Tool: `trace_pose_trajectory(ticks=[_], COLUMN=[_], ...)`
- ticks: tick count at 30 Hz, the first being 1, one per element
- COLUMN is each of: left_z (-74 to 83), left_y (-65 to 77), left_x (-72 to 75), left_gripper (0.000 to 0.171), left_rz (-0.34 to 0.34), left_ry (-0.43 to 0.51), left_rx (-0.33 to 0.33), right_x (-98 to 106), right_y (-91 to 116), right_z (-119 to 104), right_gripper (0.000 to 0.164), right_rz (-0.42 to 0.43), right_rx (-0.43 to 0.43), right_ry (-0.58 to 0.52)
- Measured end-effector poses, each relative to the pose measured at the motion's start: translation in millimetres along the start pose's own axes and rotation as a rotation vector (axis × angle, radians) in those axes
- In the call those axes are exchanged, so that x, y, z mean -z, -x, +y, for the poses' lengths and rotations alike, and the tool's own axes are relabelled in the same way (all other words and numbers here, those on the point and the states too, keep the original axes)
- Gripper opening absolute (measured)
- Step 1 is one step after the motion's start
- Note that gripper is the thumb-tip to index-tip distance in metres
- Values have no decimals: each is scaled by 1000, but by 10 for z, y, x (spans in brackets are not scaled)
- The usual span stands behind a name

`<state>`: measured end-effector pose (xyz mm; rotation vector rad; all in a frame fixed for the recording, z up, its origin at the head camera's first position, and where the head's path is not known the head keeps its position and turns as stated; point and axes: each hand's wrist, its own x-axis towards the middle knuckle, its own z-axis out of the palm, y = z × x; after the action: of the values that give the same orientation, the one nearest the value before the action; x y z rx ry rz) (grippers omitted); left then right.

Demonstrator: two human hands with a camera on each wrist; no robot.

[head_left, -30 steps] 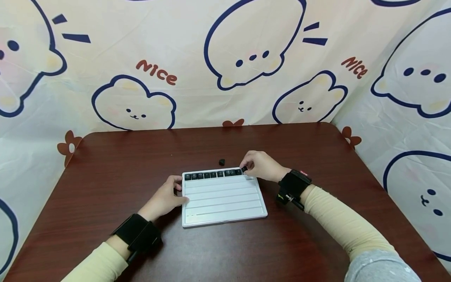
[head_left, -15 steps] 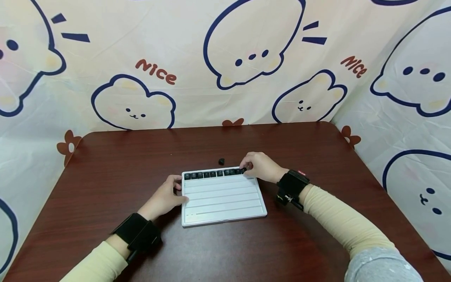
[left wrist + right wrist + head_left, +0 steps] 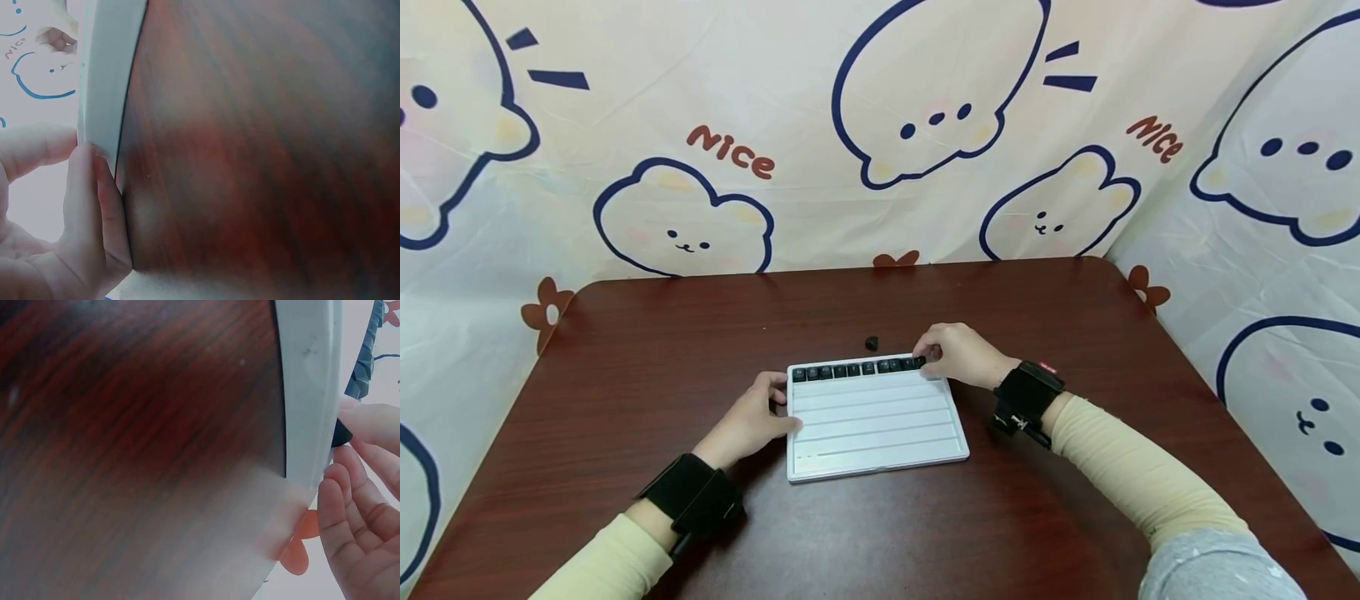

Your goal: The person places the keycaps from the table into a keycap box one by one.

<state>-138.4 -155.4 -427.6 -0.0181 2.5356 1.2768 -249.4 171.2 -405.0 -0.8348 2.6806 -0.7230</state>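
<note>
A white grooved board [image 3: 872,425] lies on the table, with a row of black keycap-like blocks [image 3: 838,372] along its far groove. My left hand [image 3: 757,419] grips the board's left edge, its thumb over the rim and the fingers against the side. In the left wrist view those fingers [image 3: 84,181] meet the white edge. At the far right corner, my right hand [image 3: 957,354] pinches a black keycap-like block [image 3: 340,434] between thumb and forefinger, at the end of the row. Its other fingers [image 3: 340,487] sit by the board's edge.
One loose black block [image 3: 872,342] lies on the brown wooden table [image 3: 880,542], just beyond the board's far edge. A cartoon-printed cloth [image 3: 820,225] hangs behind the table and at both sides.
My right hand has brought the pinched block down against the row's right end, where a small gap showed earlier. My left hand and the board stay put.
</note>
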Motion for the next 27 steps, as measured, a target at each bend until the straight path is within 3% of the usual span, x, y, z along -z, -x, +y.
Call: trace_pose_trajectory(ticks=[27], left_z=[2], left_y=[12], left_x=[8], left_gripper=[70], left_rz=[-1], left_ry=[1], left_rx=[3], right_x=[5], right_y=[-14], right_z=[-10], right_gripper=[18], right_rz=[10], right_rx=[-3], right_ry=[-6])
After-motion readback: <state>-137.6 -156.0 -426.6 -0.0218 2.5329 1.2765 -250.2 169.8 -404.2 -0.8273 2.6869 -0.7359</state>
